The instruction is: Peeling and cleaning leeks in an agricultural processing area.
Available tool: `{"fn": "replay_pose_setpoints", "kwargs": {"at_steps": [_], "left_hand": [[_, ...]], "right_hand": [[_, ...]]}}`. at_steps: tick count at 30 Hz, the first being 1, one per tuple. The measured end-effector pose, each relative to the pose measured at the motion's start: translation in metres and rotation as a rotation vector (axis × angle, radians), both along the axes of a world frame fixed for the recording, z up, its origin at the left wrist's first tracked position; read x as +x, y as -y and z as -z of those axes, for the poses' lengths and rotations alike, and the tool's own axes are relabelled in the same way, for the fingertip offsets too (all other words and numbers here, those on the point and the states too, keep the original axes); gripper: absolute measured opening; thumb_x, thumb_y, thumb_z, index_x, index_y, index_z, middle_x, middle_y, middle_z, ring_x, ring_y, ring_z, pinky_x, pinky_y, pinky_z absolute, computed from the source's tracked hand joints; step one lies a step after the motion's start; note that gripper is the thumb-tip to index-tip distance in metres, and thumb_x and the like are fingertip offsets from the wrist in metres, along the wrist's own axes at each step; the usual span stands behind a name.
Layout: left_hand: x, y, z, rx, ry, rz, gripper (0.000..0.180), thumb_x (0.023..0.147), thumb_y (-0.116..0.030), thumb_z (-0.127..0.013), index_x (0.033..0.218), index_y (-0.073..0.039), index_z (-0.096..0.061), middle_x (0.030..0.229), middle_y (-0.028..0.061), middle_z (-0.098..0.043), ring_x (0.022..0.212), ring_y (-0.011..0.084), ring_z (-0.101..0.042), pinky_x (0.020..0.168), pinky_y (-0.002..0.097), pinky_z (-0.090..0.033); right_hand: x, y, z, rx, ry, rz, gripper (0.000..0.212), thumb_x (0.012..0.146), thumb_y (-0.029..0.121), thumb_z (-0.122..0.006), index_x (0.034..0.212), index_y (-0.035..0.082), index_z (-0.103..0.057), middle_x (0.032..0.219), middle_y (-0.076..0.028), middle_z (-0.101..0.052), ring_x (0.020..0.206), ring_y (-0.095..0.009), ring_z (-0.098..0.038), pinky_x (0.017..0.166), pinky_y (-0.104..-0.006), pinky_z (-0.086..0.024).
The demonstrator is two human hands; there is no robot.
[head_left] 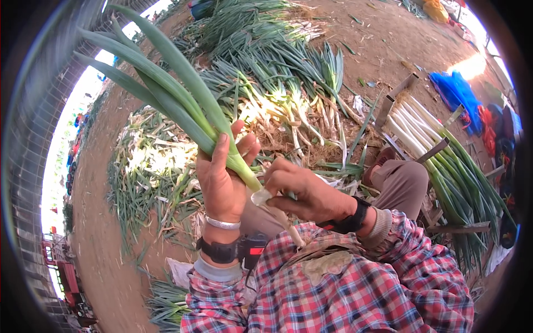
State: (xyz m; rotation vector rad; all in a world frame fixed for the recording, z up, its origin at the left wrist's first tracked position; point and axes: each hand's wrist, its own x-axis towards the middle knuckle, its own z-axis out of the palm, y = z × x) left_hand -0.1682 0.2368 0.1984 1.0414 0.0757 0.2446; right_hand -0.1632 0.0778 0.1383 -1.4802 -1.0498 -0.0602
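Observation:
My left hand [220, 180] is wrapped round the stalk of a large green onion [191, 108]. Its broad green leaves fan out to the upper left, and its pale root end slants down toward my lap. Just below, my right hand [305, 191] has its fingers pinched at the white part of the stalk. A loose whitish flap of outer skin [260, 196] stands out beside those fingertips. The fingers partly cover the stalk there.
Unpeeled green onions [294, 100] with roots lie heaped ahead, and stripped leaves [158, 166] litter the ground at left. A frame [397, 91] at right holds clean white-stalked onions [427, 139]. Behind it lies a blue bag [458, 100]. More green onions [166, 305] lie at lower left.

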Motion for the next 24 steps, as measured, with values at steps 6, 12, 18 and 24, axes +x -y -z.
{"fn": "replay_pose_setpoints", "kwargs": {"at_steps": [6,12,18,24], "left_hand": [[0.003,-0.014,0.015,0.064,0.077,0.006,0.032,0.098,-0.031,-0.051,0.116,-0.006,-0.051,0.081,0.0008,-0.054,0.055,0.0063,-0.042,0.048,0.0218,-0.034],[0.02,-0.029,0.015,-0.037,0.073,-0.025,0.03,0.098,-0.031,-0.049,0.113,-0.005,-0.051,0.082,-0.0001,-0.053,0.056,0.0063,-0.042,0.047,0.0222,-0.034],[0.043,-0.078,0.009,0.004,0.167,-0.213,0.026,0.1,-0.032,-0.045,0.101,-0.006,-0.049,0.079,0.0002,-0.051,0.054,0.0061,-0.04,0.046,0.0224,-0.033],[0.06,-0.175,-0.023,0.08,0.274,-0.331,0.029,0.1,-0.033,-0.044,0.094,-0.006,-0.05,0.076,0.0013,-0.048,0.054,0.0073,-0.039,0.046,0.0233,-0.032]], "right_hand": [[-0.016,0.016,0.014,0.003,-0.46,-0.329,0.011,0.092,0.01,-0.059,0.093,0.003,-0.051,0.101,-0.008,-0.058,0.096,-0.018,-0.055,0.086,-0.0338,-0.043],[-0.023,0.05,0.034,-0.275,-0.305,-0.285,0.012,0.087,0.007,-0.058,0.087,0.002,-0.047,0.074,-0.007,-0.045,0.067,-0.02,-0.044,0.063,-0.0338,-0.038],[-0.046,0.079,0.043,-0.338,-0.33,-0.275,0.013,0.086,0.006,-0.059,0.087,0.002,-0.047,0.075,-0.008,-0.046,0.067,-0.024,-0.046,0.063,-0.0349,-0.039],[-0.058,0.13,0.076,-0.762,-0.478,-0.137,0.012,0.082,0.008,-0.061,0.087,0.0,-0.053,0.076,-0.012,-0.054,0.07,-0.03,-0.055,0.065,-0.0374,-0.044]]}}
